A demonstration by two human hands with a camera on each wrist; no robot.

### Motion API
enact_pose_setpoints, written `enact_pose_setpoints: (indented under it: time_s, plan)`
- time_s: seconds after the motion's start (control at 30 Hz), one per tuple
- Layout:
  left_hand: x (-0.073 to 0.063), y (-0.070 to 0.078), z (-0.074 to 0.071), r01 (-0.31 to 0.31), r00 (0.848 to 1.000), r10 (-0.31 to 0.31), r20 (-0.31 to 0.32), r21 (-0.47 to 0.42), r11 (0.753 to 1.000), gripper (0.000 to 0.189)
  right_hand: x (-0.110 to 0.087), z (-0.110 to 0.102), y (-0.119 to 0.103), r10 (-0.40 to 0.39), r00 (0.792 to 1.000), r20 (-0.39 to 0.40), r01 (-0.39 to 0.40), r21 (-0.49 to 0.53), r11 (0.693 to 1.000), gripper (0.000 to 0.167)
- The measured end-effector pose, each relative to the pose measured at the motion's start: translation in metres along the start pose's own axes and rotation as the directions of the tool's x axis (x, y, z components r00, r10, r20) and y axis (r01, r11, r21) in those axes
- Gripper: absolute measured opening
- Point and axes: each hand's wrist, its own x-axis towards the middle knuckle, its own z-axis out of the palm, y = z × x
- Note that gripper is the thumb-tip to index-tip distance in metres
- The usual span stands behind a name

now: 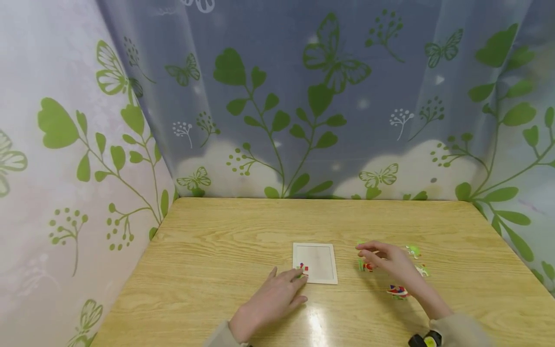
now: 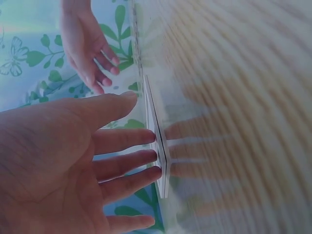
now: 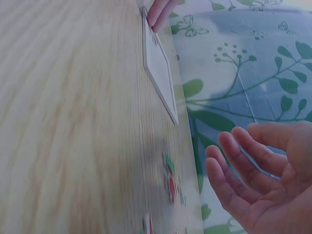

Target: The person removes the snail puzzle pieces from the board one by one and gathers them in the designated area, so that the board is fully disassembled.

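Observation:
A white shallow puzzle tray (image 1: 322, 265) lies flat on the wooden table. One small colourful puzzle piece (image 1: 304, 268) sits at its lower left corner. My left hand (image 1: 275, 295) reaches there with extended fingers, the tips resting on that piece and the tray edge; the left wrist view shows the fingers (image 2: 127, 165) nearly straight and spread. To the right of the tray, my right hand (image 1: 392, 264) hovers above the table with loosely bent fingers. Nothing shows in its grasp in the right wrist view. Beneath and beside it lies a red and green piece (image 1: 367, 266).
Further loose pieces lie at the right: a red and blue one (image 1: 398, 291), a green one (image 1: 413, 250) and a white and green one (image 1: 422, 271). Patterned curtains (image 1: 277, 120) hang behind the table (image 1: 225, 231) and along both sides.

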Motion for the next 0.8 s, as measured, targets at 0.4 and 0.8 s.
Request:
enact_pose_setpoints:
  time_s: [0.4,0.8]
  plan:
    - [-0.011,-0.007,-0.004,0.042,0.999,-0.042,0.004,-0.007,0.999,0.050,0.028,0.036,-0.010,-0.053,0.995,0.080,0.041,0.142,0.989,0.034]
    - [-0.017,-0.010,-0.001,0.052,0.998,-0.052,0.032,0.006,0.999,0.053,0.047,0.072,-0.023,-0.106,0.986,0.131,0.091,0.112,0.989,0.034]
